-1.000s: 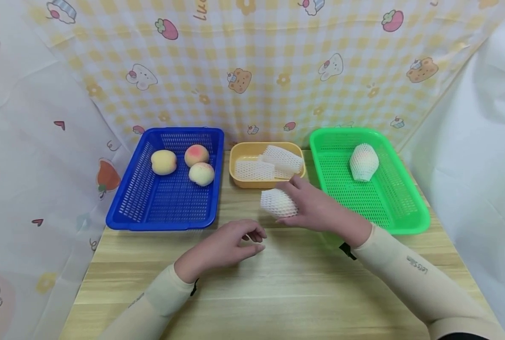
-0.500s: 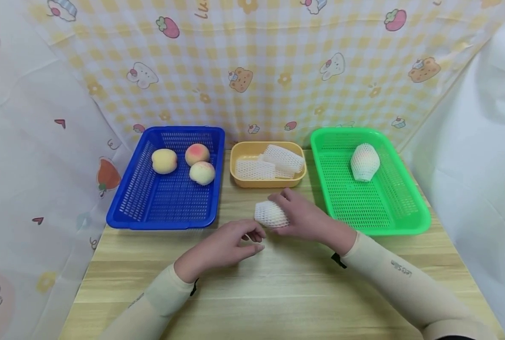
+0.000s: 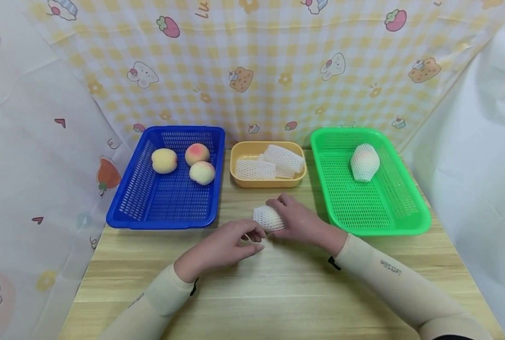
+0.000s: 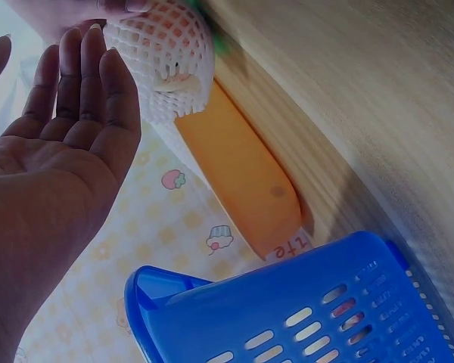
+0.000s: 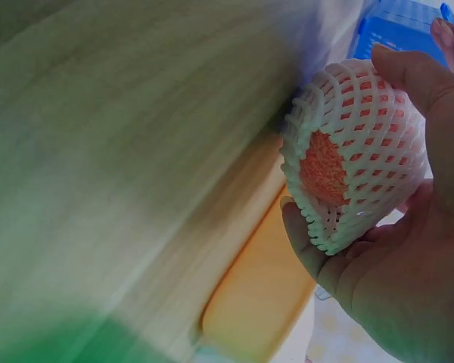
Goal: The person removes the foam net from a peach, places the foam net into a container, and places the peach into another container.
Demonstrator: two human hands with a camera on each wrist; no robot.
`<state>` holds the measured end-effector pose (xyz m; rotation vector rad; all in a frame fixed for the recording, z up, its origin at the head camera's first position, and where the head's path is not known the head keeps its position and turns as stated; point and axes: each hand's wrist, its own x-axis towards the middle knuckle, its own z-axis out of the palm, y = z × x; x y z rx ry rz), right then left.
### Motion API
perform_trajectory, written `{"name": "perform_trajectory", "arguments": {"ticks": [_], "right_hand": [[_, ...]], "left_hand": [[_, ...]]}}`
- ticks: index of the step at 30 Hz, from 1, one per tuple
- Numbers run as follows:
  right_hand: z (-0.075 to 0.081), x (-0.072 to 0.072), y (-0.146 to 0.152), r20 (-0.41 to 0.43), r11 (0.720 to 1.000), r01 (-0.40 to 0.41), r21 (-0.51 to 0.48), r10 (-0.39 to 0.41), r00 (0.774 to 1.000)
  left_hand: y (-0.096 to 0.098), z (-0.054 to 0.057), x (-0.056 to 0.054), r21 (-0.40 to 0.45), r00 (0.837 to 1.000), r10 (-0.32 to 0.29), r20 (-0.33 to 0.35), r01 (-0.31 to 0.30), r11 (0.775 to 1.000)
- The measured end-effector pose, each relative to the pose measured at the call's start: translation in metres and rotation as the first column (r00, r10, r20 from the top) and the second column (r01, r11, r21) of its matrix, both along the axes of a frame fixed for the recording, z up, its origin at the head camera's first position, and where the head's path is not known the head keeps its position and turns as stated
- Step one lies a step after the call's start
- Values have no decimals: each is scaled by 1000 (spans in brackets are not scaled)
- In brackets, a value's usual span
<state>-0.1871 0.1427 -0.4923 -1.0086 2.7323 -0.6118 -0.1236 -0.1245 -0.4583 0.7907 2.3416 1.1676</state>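
My right hand (image 3: 301, 222) grips a peach (image 5: 323, 168) wrapped in a white foam net sleeve (image 5: 371, 151), low over the middle of the table. Its thumb and fingers curl round the sides, and red skin shows through an opening in the net. Just left of the peach is my left hand (image 3: 231, 243), its fingers loosely bent and holding nothing. In the left wrist view that palm (image 4: 60, 159) is bare, close to the netted peach (image 4: 166, 60); whether they touch I cannot tell.
Several bare peaches, one of them pale (image 3: 202, 173), lie in a blue basket (image 3: 163, 224) at left. Behind the hands, a yellow-orange tray (image 3: 269, 183) holds foam net sleeves (image 3: 255, 170). At right, a green basket (image 3: 380, 230) contains another netted peach (image 3: 364, 163).
My right hand has brought the netted peach left and a little nearer to me, toward the left hand. My left hand has stayed in place.
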Motion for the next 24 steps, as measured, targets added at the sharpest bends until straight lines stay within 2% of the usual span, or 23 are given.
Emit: {"name": "perform_trajectory", "arguments": {"ticks": [17,24], "right_hand": [[-3,5,5,13,999,-9,-43,10,1000],[2,8,9,52,995,44,-87,-40,998]], "left_hand": [[1,2,1,-12,1000,5,7,-5,1000],[2,1,0,-22,1000,-2,-13,1,1000]]}}
